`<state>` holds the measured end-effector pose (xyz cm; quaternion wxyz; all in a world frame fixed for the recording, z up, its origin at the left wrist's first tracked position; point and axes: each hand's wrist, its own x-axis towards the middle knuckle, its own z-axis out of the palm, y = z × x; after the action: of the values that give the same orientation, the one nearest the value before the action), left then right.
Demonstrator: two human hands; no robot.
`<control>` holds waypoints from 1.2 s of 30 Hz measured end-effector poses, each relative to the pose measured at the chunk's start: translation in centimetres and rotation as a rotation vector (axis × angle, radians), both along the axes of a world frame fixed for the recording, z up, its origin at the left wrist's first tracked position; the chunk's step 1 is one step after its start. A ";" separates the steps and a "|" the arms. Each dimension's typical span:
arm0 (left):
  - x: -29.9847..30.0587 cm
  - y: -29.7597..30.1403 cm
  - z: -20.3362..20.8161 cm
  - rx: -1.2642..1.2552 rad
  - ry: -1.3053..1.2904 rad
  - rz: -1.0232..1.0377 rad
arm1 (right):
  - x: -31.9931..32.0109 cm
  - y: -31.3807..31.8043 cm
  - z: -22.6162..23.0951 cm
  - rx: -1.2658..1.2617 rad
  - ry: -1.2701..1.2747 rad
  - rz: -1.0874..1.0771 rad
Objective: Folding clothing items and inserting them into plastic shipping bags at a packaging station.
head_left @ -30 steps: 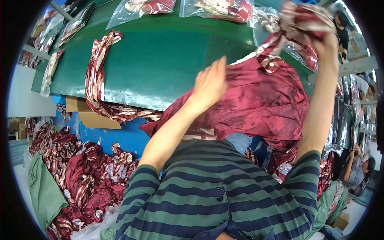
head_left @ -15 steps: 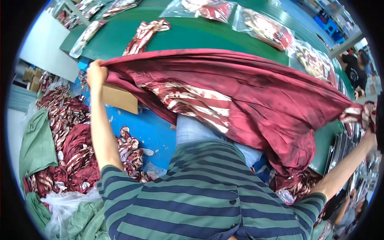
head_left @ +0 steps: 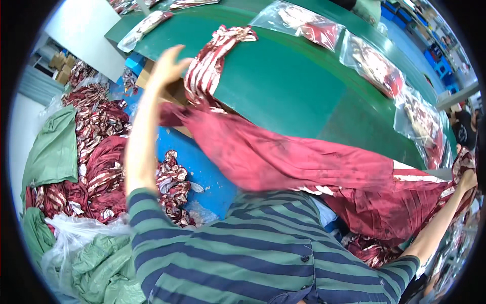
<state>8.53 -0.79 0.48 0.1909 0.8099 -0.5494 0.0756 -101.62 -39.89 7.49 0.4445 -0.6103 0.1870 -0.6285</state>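
Observation:
A dark red garment (head_left: 304, 157) with cream-patterned parts stretches across my front, from the table's left edge to the far right. My right hand (head_left: 468, 180) is closed on its patterned end at the right rim of the view. My left hand (head_left: 169, 66) is raised above the garment's loose left end, with thumb and fingers apart and nothing in them. Near that hand, a red and cream striped piece of cloth (head_left: 205, 76) lies over the left part of the green table (head_left: 288, 86). The garment's left part is smeared by motion.
Clear bags of folded garments (head_left: 372, 63) line the table's far side. On the left floor are a heap of patterned garments (head_left: 104, 172), green sacks (head_left: 53, 147) and clear plastic (head_left: 86, 228). A cardboard box (head_left: 174, 93) stands by the table's left end.
My left hand has let go of the garment's left corner and risen. That end has dropped and swung toward me. My right hand still grips the other end.

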 end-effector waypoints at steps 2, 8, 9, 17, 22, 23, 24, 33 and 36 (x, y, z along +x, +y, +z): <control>-1.6 -3.7 -7.0 0.040 0.030 0.114 | 4.8 1.5 2.2 -0.037 0.028 0.038; -1.4 -7.0 -10.1 -0.103 0.587 0.275 | -6.5 4.6 7.7 -0.006 0.207 -0.077; 6.1 -4.3 -13.1 -0.110 0.181 0.330 | -6.3 2.5 8.9 0.002 0.233 -0.059; 2.8 6.1 -9.0 -0.151 0.144 0.231 | 11.6 2.4 4.3 0.095 0.328 -0.082; -30.1 7.4 -15.4 0.075 0.695 -0.362 | 16.6 2.7 3.9 0.112 0.397 -0.078; -32.0 6.3 -16.8 -0.031 0.621 -0.386 | 18.1 3.6 4.3 0.109 0.413 -0.088; -33.1 5.4 -17.9 -0.137 0.546 -0.409 | 15.3 1.7 4.9 0.105 0.429 -0.100; -25.6 3.5 -12.3 -0.399 1.050 -0.380 | -1.7 -3.2 6.1 0.062 0.442 -0.234; -20.6 4.8 -7.3 -0.417 0.948 -0.396 | -2.4 -5.4 5.3 0.048 0.434 -0.234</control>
<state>-12.05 4.03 -6.79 0.5842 0.5816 -0.5184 -0.2272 -104.02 -45.29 12.76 0.3323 -0.6945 0.3626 -0.5251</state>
